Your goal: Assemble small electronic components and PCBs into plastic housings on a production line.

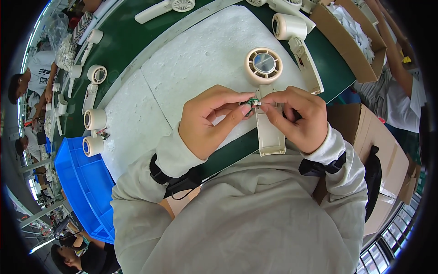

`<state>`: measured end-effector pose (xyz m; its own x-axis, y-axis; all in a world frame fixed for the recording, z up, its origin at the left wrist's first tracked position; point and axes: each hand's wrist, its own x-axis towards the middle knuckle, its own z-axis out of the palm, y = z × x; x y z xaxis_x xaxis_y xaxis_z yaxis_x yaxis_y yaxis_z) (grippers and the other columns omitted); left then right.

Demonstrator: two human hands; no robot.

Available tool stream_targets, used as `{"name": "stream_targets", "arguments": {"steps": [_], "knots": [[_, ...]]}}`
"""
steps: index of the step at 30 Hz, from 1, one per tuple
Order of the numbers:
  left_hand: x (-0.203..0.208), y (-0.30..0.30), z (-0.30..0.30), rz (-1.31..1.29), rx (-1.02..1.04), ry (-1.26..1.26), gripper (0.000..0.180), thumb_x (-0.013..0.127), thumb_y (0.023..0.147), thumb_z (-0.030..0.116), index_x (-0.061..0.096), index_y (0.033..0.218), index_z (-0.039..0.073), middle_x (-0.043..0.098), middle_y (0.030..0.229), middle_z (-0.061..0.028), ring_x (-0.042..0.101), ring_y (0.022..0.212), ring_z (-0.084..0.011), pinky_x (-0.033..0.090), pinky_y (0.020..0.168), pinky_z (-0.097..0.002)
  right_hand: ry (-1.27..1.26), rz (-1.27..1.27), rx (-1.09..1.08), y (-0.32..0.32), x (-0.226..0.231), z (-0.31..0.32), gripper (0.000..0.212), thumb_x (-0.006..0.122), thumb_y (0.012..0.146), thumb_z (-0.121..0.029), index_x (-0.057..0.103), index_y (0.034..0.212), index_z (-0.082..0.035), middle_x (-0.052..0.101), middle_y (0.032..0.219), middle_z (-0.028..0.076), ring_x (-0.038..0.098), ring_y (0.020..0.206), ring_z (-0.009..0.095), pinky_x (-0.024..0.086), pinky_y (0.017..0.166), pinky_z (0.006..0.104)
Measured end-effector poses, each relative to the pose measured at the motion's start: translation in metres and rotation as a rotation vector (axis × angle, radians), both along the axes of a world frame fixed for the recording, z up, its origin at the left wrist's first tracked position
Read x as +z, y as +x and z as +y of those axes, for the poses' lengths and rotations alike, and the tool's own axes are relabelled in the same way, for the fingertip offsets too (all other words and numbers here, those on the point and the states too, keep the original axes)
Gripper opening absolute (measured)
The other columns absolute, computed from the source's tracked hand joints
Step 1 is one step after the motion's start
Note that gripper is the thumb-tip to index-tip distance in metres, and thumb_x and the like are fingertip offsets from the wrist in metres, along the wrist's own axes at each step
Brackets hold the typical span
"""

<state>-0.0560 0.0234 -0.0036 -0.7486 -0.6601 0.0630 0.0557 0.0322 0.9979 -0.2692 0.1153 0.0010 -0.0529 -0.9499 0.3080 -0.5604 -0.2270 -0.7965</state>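
A small green circuit board [252, 101] is pinched between the thumb and fingers of my left hand [205, 122]. At the board's right edge, my right hand [302, 117] grips a small white connector [257, 103] between thumb and forefinger. Fine wires there are too small to make out. Just beyond and beneath my fingers lies a cream handheld fan with a round, spoked head [263, 64] and a mirror-like disc at its centre. Its hollow, opened handle [271, 137] points toward me, partly hidden by my hands.
White foam sheets [155, 68] cover the green bench. Other fan parts [95, 118] stand at the left, with a blue bin [84, 182] below them. An opened fan [305, 57] and a cardboard box [351, 39] of white pieces lie far right. Other people sit around the bench.
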Motion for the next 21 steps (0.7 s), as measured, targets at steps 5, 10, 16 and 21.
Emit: {"name": "stream_targets", "arguments": {"steps": [5,10,16,21], "knots": [[0.0010,-0.0003,0.0001,-0.030,0.014,-0.092,0.028,0.062,0.097,-0.006,0.067,0.123,-0.003,0.066,0.112,-0.0149,0.071,0.101,-0.0216,0.058,0.089,-0.0308,-0.025,0.031,0.028,0.0001,0.0010,0.0004,0.015,0.076,0.086,-0.004,0.074,0.101,-0.001,0.053,0.065,0.003,0.041,0.048,0.009,0.033,0.048,0.0271],[0.0051,0.0004,0.0004,-0.104,0.007,-0.245,0.029,0.063,0.096,-0.007,0.068,0.124,-0.002,0.066,0.112,-0.0136,0.069,0.100,-0.0203,0.056,0.088,-0.0304,-0.033,0.048,0.079,0.0002,-0.0014,0.0000,0.014,0.072,0.089,-0.002,0.071,0.102,0.002,0.055,0.067,0.005,0.042,0.048,0.011,0.034,0.048,0.0279],[0.0089,-0.0001,0.0008,-0.143,0.019,-0.475,0.030,0.065,0.093,-0.009,0.072,0.120,0.001,0.068,0.112,-0.0128,0.070,0.098,-0.0204,0.056,0.084,-0.0291,-0.031,0.032,0.126,-0.0031,-0.0028,-0.0009,0.011,0.068,0.089,-0.001,0.070,0.100,0.003,0.058,0.071,0.007,0.043,0.048,0.012,0.035,0.048,0.0287],[0.0087,-0.0003,0.0008,-0.135,0.016,-0.595,0.031,0.066,0.091,-0.010,0.073,0.119,0.002,0.069,0.113,-0.0125,0.070,0.099,-0.0214,0.057,0.082,-0.0290,-0.017,0.039,0.157,-0.0064,-0.0021,-0.0007,0.012,0.068,0.088,0.000,0.070,0.099,0.002,0.059,0.072,0.007,0.044,0.048,0.012,0.035,0.049,0.0288]]}}
